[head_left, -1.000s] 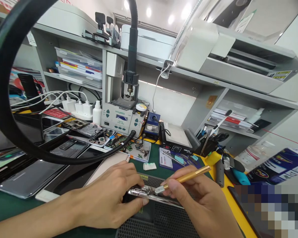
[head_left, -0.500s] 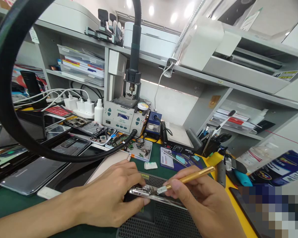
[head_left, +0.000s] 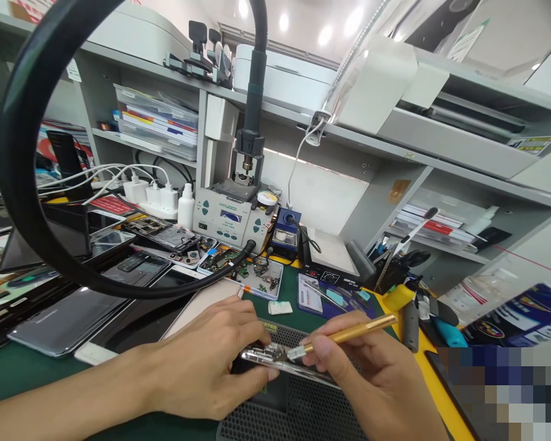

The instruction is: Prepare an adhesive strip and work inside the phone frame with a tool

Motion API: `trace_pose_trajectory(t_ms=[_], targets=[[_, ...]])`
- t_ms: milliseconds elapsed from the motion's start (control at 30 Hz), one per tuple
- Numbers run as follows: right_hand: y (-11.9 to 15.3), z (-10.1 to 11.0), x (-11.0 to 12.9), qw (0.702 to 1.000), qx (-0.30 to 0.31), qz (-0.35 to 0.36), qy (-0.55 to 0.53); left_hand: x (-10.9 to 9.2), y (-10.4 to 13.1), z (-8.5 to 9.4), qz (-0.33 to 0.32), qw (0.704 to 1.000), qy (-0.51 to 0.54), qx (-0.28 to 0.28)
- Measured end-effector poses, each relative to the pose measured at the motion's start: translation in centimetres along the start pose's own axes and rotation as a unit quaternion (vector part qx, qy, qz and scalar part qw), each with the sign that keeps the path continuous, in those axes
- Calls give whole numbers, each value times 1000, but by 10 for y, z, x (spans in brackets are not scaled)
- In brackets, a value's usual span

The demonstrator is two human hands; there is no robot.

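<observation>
My left hand (head_left: pixel 206 358) grips one end of an opened phone (head_left: pixel 298 370) with a shiny metal edge, thumb on the near side and fingers on the far side. The phone is held tilted over a black perforated mat (head_left: pixel 298 416). In my right hand (head_left: pixel 376 373) is a gold-handled craft knife (head_left: pixel 360 331), pinched like a pen. Its silver collar points left, and the tip meets the small parts at the phone's upper edge. The very tip is too small to make out. My right fingers hide the phone's far end.
A black hose (head_left: pixel 9 153) loops across the left, ending at a grey hot-air station (head_left: pixel 229 217). Several phones, among them a grey one (head_left: pixel 68 324), lie at left. Behind my hands are a parts tray (head_left: pixel 278 278) and a white pad (head_left: pixel 280 307). A tool holder (head_left: pixel 390 272) stands right.
The whole view has shifted slightly to the right. Both hands keep their grips, and the knife tip stays at nearly the same spot on the phone.
</observation>
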State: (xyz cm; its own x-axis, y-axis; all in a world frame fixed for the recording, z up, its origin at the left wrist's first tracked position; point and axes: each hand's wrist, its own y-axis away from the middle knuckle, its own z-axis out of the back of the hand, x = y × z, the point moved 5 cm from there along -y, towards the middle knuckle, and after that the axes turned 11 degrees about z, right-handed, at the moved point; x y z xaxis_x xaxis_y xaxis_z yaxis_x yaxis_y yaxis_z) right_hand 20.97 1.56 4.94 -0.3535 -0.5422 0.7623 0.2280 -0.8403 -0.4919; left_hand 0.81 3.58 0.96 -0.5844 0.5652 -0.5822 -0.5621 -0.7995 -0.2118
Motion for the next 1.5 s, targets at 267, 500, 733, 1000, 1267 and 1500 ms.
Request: trace_pose_trajectory(t_ms=[267,500,733,1000,1267,1500], targets=[[2,-7,4,999,-23,-34,-18,1,-1,0,-2,1000,1,-4],[3,-12,3,994,-31,-84,-59,0,-2,0,-7,1000,7,-2],[-4,-11,-9,970,-10,-158,-183,0,-2,0,-8,1000,-4,-5],[-4,-10,-8,949,-53,-198,-238,-1,-1,1,-6,1000,-1,-6],[-6,-10,-9,950,-44,-197,-239,-1,2,-1,-9,1000,-4,-6],[-1,-9,-3,981,-37,-125,-142,1,-1,0,-2,1000,1,-3]])
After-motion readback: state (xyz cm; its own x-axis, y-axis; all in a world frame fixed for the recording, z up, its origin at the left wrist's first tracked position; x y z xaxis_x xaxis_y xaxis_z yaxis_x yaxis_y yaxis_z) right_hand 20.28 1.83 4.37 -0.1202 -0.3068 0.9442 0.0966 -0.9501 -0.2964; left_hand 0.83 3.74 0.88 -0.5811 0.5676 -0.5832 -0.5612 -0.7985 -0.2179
